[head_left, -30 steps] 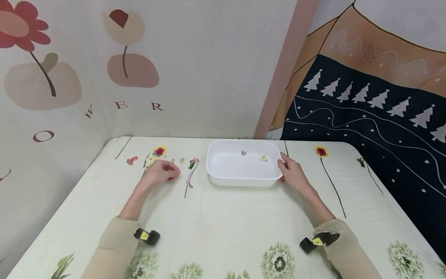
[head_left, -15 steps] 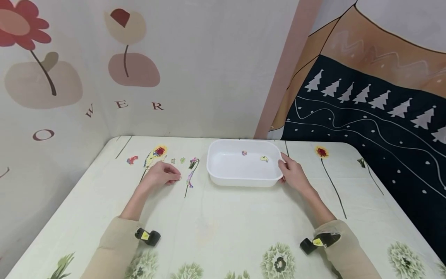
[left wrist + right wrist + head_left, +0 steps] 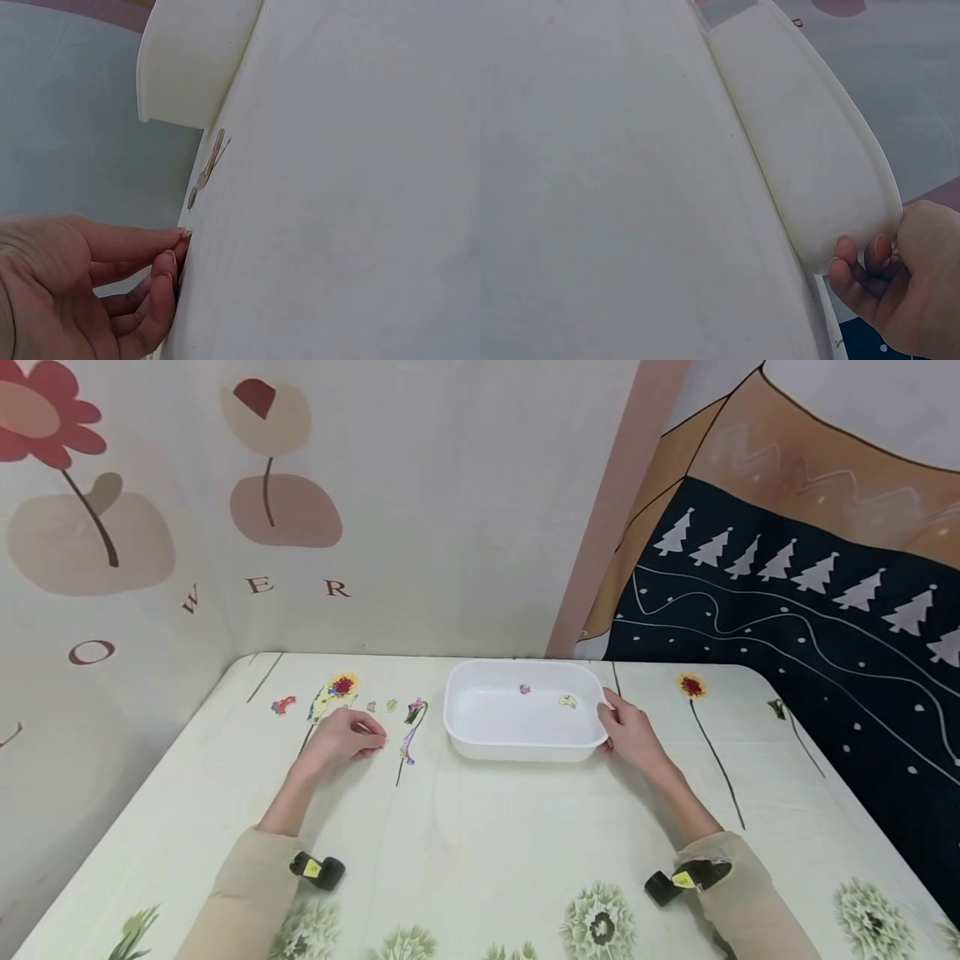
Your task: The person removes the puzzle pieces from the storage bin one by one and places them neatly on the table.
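My right hand (image 3: 632, 727) grips the right end of a white plastic tray (image 3: 525, 753), thumb at the rim and fingers curled against the outer wall (image 3: 802, 142). Inside the tray lie a small pink cutout (image 3: 525, 689) and a yellowish cutout (image 3: 567, 701). My left hand (image 3: 347, 735) is low over the tablecloth, left of the tray. Its thumb and index finger pinch a tiny pale piece (image 3: 187, 232), mostly hidden by the fingertips. Beyond that hand lie a yellow-and-blue cutout (image 3: 324, 700) and small green cutouts (image 3: 392, 705). A purple cutout (image 3: 408, 747) lies between hand and tray.
A red cutout (image 3: 283, 705) lies at the far left of the table. The pale tablecloth (image 3: 480, 827) carries printed flowers, such as a yellow-and-red one (image 3: 691, 685) at right. A patterned curtain (image 3: 450, 510) hangs behind the table.
The left hand's fingertips have drawn together into a closer pinch, almost in the same place. The right hand and the tray stay where they were.
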{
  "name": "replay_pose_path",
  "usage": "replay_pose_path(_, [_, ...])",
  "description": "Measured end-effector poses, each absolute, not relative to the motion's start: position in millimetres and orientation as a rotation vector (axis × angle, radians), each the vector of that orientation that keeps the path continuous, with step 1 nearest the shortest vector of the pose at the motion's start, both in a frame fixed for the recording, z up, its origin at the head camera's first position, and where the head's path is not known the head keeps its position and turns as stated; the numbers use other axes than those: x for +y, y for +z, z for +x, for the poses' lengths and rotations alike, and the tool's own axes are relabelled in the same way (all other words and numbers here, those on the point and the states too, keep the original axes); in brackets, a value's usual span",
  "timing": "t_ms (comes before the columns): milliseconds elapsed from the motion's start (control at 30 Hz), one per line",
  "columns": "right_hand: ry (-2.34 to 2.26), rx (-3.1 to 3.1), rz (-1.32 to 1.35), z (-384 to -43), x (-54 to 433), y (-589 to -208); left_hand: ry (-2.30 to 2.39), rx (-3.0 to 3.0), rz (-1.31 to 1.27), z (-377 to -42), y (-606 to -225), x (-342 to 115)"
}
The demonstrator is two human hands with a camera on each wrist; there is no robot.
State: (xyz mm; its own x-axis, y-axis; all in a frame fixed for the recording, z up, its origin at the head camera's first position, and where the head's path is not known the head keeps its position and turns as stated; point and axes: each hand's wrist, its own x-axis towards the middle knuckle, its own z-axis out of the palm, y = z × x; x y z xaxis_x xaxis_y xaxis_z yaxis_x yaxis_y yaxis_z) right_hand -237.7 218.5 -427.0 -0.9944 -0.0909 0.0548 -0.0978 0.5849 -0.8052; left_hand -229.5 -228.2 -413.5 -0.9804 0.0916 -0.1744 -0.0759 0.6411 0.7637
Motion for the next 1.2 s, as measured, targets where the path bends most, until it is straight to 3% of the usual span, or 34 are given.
replay_pose_path(767, [1.423, -2.791, 0.170, -238, 218, -425, 1.222, 2.710, -0.010, -226, -405, -237])
replay_pose_path(1200, [1.421, -2.793, 0.167, -237, 218, -425, 1.343, 2.737, 0.016, -226, -403, -215])
